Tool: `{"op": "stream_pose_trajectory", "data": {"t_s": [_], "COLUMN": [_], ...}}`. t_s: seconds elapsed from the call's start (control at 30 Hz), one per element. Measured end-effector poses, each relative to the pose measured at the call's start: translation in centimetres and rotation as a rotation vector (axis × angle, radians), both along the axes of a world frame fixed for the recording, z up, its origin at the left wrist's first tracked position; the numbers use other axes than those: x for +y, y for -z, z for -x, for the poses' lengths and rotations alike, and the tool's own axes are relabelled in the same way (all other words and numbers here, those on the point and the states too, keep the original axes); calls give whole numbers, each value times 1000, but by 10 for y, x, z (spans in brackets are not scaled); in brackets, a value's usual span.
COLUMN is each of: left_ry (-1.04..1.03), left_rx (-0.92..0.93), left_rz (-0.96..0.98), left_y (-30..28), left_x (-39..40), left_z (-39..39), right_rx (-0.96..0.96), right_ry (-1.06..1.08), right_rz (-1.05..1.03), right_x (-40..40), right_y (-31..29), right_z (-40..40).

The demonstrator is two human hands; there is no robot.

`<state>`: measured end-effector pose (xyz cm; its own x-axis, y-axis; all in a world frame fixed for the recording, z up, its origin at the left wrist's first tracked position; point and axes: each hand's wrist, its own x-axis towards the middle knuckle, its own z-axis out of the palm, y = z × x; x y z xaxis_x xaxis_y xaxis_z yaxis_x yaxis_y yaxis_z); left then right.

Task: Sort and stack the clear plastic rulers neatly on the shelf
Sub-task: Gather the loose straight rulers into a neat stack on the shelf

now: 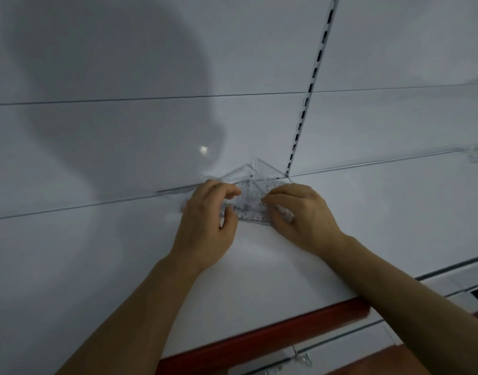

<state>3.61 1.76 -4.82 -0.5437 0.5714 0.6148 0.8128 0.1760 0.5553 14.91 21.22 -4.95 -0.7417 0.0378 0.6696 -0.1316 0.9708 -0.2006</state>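
Observation:
A pile of clear plastic rulers (250, 205) lies on the white shelf (97, 266) near its back edge. Clear triangular set squares (262, 170) lean against the back panel just behind the pile. A long straight clear ruler (175, 190) lies along the back edge to the left. My left hand (208, 226) pinches the left end of the pile between thumb and curled fingers. My right hand (302, 215) grips the right end, fingertips on top. The rulers under both hands are partly hidden.
A slotted metal upright (310, 90) runs up the back panel behind the pile. More clear rulers (477, 154) lie at the far right on the neighbouring shelf. A red strip (273, 336) lines the shelf's front edge. A lower shelf shows below.

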Motion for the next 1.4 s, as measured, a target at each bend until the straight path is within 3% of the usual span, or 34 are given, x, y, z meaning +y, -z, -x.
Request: {"op": "stream_pose_trajectory", "data": {"t_s": [0.17,0.37,0.47,0.53,0.63,0.8,1.0,1.17,1.27,1.4], "left_ry": [23,156,22,-106,-208,-192,-133,-42,-42,-73], "left_rx": [-30,-46,-63,-112,-160,-121,-75,-49,-19,23], "left_rz": [-2,61,-2,-68,-116,-127,-117,-93,-87,-80], "left_y": [0,-7,-5,-4,-2,-2,-2,-3,-5,-7], "left_x": [0,0,1,-1,-3,-1,-4,-3,-2,2], "left_z": [0,-11,-11,-6,1,1,0,-4,-5,-7], "right_rx": [153,-58,3,-90,-397,-201,59,111,56,-169], "right_ry": [84,-136,-53,65,157,106,160,272,205,-13], "right_rz": [104,409,462,364,46,-87,51,449,322,124], "right_x": [1,-29,-36,-23,-11,-5,-7,-6,1,13], "right_y": [-11,-41,-35,-28,-11,4,-1,-11,-13,-16], "right_z": [-4,-8,2,8,10,9,3,3,2,-2]}}
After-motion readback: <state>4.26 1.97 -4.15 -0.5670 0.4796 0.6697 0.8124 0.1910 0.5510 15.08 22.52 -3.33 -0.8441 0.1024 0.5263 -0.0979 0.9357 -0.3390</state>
